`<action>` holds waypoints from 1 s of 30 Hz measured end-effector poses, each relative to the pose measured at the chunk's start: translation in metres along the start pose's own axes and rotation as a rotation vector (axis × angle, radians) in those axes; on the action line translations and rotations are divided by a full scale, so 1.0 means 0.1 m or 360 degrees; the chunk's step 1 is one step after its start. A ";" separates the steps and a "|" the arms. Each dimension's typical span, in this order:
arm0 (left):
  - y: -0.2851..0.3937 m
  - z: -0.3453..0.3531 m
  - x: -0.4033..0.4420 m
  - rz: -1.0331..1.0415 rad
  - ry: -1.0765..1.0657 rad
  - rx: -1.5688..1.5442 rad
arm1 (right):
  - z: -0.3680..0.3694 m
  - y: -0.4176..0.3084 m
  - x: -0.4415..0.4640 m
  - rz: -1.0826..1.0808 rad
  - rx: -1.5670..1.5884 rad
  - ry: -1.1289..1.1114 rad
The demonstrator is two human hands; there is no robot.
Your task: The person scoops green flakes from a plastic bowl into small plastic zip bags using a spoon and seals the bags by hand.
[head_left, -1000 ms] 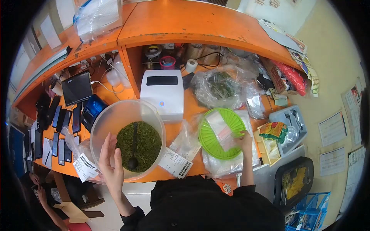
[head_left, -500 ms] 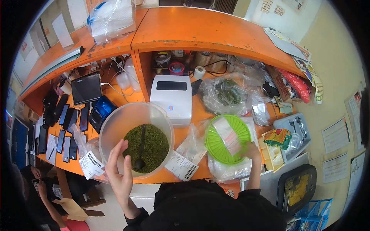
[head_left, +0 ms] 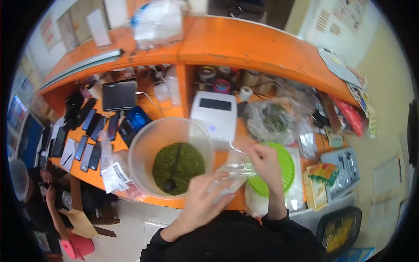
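A small clear plastic bag (head_left: 240,163) stretches between my hands in front of my body. My right hand (head_left: 266,163) pinches its upper part between thumb and fingers. Around the bag's lower end curl the fingers and thumb of my left hand (head_left: 203,203), slightly blurred by motion. Under my right hand lies a round green ribbed lid (head_left: 286,168). To the left stands a translucent bucket (head_left: 139,153) holding chopped dried green leaves (head_left: 192,161). A black long-handled spoon (head_left: 170,183) rests on the leaves.
A white machine (head_left: 214,118) stands behind the bucket. Several phones (head_left: 94,155) lie at left, near a labelled package (head_left: 115,177). At right are a bag of leaves (head_left: 273,118) and a grey tray (head_left: 345,166). Another person (head_left: 48,196) sits at far left.
My right hand has lifted from the green lid and moved left with the plastic bag. My left hand has moved right from beside the bucket to the bag. The view has shifted.
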State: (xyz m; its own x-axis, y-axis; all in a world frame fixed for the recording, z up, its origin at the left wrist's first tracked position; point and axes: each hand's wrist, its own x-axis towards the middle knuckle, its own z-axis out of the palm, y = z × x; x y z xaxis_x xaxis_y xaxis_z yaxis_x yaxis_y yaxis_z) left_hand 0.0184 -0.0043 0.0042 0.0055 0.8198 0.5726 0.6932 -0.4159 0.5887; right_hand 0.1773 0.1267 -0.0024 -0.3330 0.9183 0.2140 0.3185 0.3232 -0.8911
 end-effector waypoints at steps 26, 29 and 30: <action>-0.43 -0.33 -0.20 -0.0679 0.0719 -0.0151 | 1.03 -0.33 0.18 -0.0476 0.0804 -0.1028; -0.45 -0.31 -0.19 -0.0689 0.0743 -0.0345 | 1.03 -0.35 0.16 -0.0313 0.1031 -0.1053; -0.46 -0.30 -0.18 -0.0694 0.0766 -0.0423 | 1.05 -0.38 0.12 -0.0277 0.1101 -0.1027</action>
State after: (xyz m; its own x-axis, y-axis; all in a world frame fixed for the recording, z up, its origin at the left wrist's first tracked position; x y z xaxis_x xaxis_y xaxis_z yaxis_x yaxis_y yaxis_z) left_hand -0.0353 -0.0112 -0.0160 -0.5950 0.6939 0.4056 0.3599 -0.2212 0.9064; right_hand 0.0679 0.1020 -0.0083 -0.8161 0.5008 0.2884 -0.3068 0.0475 -0.9506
